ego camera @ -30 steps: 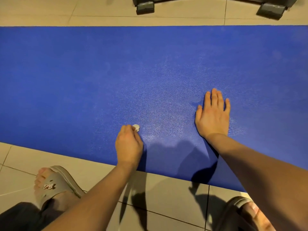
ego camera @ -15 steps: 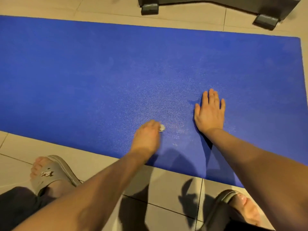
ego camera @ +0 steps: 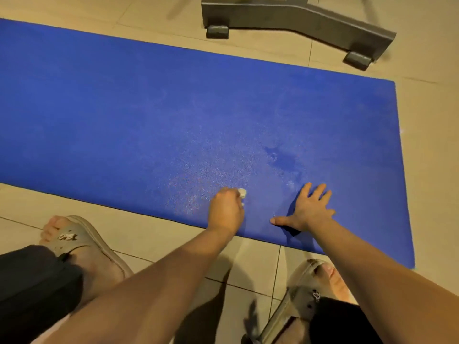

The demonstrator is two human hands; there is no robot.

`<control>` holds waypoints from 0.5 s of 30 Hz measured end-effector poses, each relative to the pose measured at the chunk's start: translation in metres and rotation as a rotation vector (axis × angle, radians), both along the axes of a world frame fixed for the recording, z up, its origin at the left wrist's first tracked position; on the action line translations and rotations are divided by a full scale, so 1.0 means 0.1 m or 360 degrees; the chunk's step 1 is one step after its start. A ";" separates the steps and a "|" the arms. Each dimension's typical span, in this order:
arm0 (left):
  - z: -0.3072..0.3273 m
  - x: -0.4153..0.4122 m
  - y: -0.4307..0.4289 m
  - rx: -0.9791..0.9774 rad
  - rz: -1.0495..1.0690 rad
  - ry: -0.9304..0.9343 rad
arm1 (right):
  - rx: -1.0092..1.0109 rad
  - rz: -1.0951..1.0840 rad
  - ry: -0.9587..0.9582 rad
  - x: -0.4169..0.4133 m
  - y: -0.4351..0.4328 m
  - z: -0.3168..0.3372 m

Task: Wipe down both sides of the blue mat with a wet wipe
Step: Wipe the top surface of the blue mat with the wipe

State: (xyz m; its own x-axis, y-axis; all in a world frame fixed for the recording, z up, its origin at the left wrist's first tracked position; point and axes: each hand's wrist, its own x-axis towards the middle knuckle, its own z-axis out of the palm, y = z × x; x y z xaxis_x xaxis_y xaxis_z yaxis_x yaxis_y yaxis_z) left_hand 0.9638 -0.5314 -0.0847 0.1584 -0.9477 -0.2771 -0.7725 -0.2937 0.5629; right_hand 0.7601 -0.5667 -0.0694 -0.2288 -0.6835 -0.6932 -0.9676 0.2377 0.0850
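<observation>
vs 0.5 s ago: my right hand [ego camera: 310, 209] has slid back toward the mat's near edge. Its fingers were together and are now spread, thumb out to the left, palm flat on the mat [ego camera: 124, 120]. My left hand [ego camera: 227, 211] is still curled round the wipe [ego camera: 242, 192], a small white wad pinched at the fingertips and pressed onto the mat just left of the right hand. The view now takes in the mat's right end.

The mat is blue and flat on a beige tile floor [ego camera: 161, 244], with a fine pebbled texture that glints near the wipe. A darker patch [ego camera: 283, 158] lies beyond the right hand. Grey rubber slippers [ego camera: 82, 239], white mark on the strap, unreadable. Grey metal stand base [ego camera: 293, 17] with block feet sits past the far edge.
</observation>
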 end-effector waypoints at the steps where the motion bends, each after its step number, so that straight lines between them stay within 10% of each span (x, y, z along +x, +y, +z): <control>1: -0.01 -0.13 0.02 0.0004 -0.0104 0.0001 | 0.0059 0.0040 0.0023 0.01 0.00 0.00; 6: 0.01 -0.03 -0.05 -0.0017 -0.0457 -0.0288 | 0.0113 0.0075 0.0122 0.10 -0.08 -0.02; 15: 0.00 0.73 -0.07 -0.0101 0.0314 -0.0318 | 0.0117 -0.0008 0.0065 0.14 -0.08 0.02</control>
